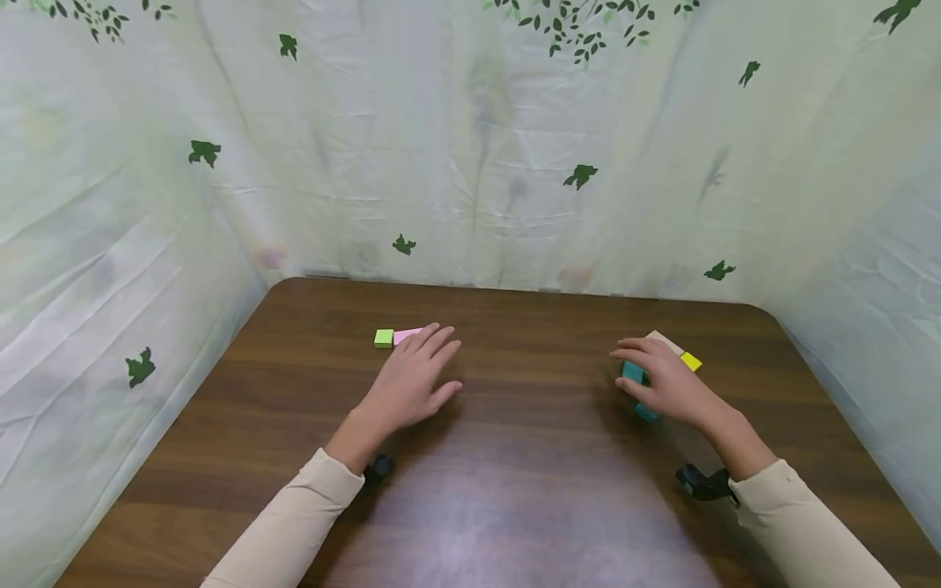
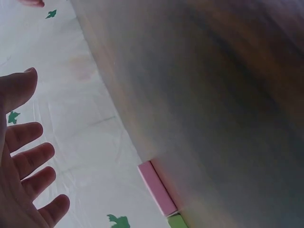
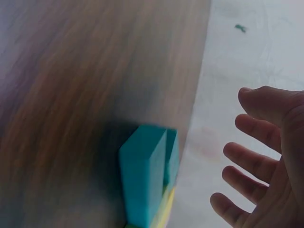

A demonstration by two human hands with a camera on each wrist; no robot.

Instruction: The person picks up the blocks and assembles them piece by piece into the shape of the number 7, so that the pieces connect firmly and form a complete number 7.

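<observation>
Two empty hands above the table (image 1: pixel 515 322), loose blocks under each. Left hand (image 1: pixel 412 384), left of frame centre: fingers straight and a bit spread, thumb well off, nothing pinched. Right hand (image 1: pixel 665 384), right of centre: fingers slightly bent with gaps between, thumb apart, no hold on anything; right wrist view shows it clear of the blocks.

Block positions: green block (image 1: pixel 384 338) and pink block (image 1: pixel 404 336) end to end, left of centre, the pink partly behind the left fingertips. Right of centre, upper teal block (image 1: pixel 632 372) and lower teal block (image 1: pixel 647 412), partly hidden by the right hand; pale block (image 1: pixel 664 341) and yellow block (image 1: pixel 691 361) just beyond it. Can't tell which of that bunch touch.

Step looks like reaching for blocks, my guess. Best done by lowering thumb and fingers either side of one block, taking outer ones first, lifting straight up so neighbours don't get nudged. Right bunch needs more care.

Edges: far edge runs behind both groups, so don't push blocks toward the top of frame; cloth backdrop (image 1: pixel 478 163) stands right behind. Right group also sits toward the right edge. Most room: table middle, between the hands, down to bottom centre.
</observation>
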